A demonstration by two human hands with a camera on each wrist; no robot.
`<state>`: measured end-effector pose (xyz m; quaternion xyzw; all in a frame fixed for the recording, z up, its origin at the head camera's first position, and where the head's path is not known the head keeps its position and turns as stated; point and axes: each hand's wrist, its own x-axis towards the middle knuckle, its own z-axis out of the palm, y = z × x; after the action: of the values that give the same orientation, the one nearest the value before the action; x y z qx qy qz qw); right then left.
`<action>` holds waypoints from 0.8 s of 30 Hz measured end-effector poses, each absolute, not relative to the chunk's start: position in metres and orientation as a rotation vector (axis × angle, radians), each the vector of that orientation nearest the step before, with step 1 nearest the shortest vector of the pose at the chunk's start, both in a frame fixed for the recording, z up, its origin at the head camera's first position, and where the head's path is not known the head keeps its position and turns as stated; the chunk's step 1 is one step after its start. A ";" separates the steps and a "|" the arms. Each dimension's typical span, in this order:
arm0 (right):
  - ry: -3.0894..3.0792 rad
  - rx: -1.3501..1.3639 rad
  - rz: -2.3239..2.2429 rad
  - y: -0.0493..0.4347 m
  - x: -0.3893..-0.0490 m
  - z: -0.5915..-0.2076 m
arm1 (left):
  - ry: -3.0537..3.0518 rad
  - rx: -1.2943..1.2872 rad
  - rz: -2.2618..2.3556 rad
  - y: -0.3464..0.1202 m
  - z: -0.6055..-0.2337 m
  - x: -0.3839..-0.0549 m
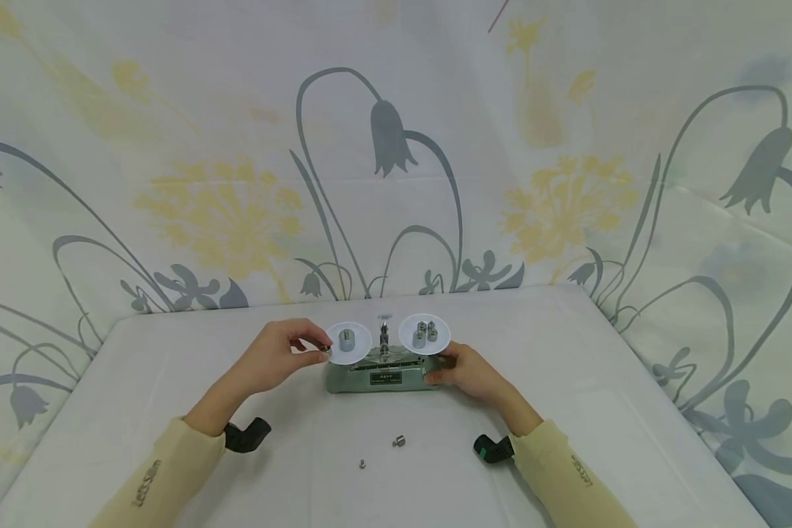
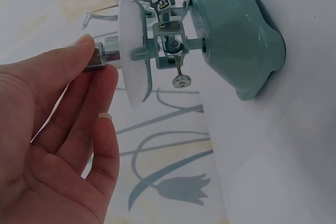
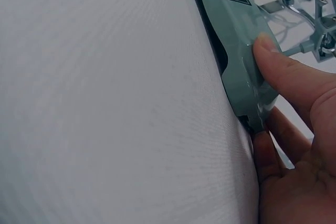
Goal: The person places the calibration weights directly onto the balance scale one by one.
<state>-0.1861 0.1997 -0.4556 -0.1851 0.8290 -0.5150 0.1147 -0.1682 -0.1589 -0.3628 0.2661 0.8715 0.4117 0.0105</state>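
A green balance scale [image 1: 350, 380] stands on the table with two white pans. At the rim of its left pan [image 1: 359, 355], my left hand [image 1: 277, 357] pinches a small metal weight [image 2: 95, 59] between thumb and fingertips. A larger cylindrical weight [image 1: 347, 339] stands upright on that pan. Several small weights [image 1: 432, 331] stand on the right pan [image 1: 441, 323]. My right hand [image 1: 468, 372] grips the right end of the scale's base [image 3: 244, 72], thumb on its upper side and fingers around the end, partly hidden.
Two loose metal weights, a bigger one [image 1: 400, 441] and a tiny one [image 1: 362, 463], are on the white tablecloth [image 1: 290, 477] in front of the scale. Behind the table hangs a flower-printed cloth [image 1: 422, 220]. Black wrist cameras [image 1: 247, 435] jut from both sleeves.
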 end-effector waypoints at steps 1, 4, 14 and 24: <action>2.429 -0.547 -1.510 0.200 -0.186 -0.456 | 2.717 0.830 1.282 -0.158 -0.363 -0.169; 2.429 -0.560 -1.512 0.200 -0.187 -0.457 | 2.707 0.830 1.274 -0.156 -0.363 -0.169; 2.435 -0.568 -1.508 0.200 -0.187 -0.456 | 2.709 0.857 1.266 -0.151 -0.366 -0.174; 2.453 -0.573 -1.495 0.200 -0.187 -0.458 | 2.722 0.888 1.236 -0.148 -0.366 -0.178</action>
<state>-0.1867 0.2005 -0.4576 -0.1946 0.8326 -0.5076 0.1060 -0.1781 -0.1482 -0.3658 0.2847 0.8728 0.3962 0.0118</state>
